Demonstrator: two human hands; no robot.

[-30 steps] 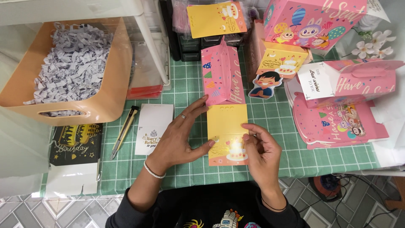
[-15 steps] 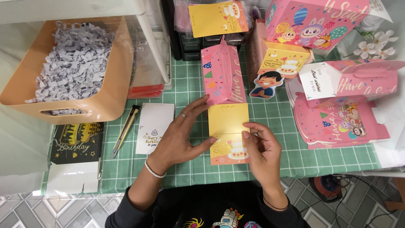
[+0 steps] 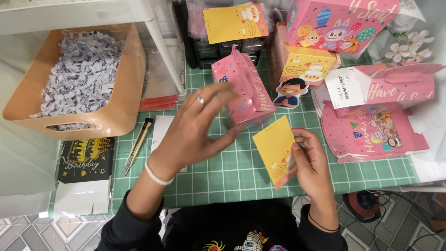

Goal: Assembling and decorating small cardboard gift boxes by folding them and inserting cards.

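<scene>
My right hand (image 3: 310,160) pinches a small yellow card (image 3: 275,148) by its right edge and holds it tilted above the green cutting mat (image 3: 241,172). My left hand (image 3: 197,128), fingers spread and a ring on one finger, hovers over the mat and reaches toward a pink gable gift box (image 3: 242,88) standing upright just beyond it. The fingertips are at the box's front face; they are blurred, so contact is unclear. A white bracelet sits on the left wrist.
An orange bin of shredded paper (image 3: 74,83) stands at the left. A utility knife (image 3: 137,145) and a black card box (image 3: 86,160) lie near it. Flat pink boxes (image 3: 371,135), a yellow card (image 3: 234,21), a cartoon sticker (image 3: 290,92) and white flowers (image 3: 413,49) crowd the right and back.
The yellow card lay flat on the mat under both hands. My right hand has lifted and tilted it, and my left hand has let go and moved up toward the pink box.
</scene>
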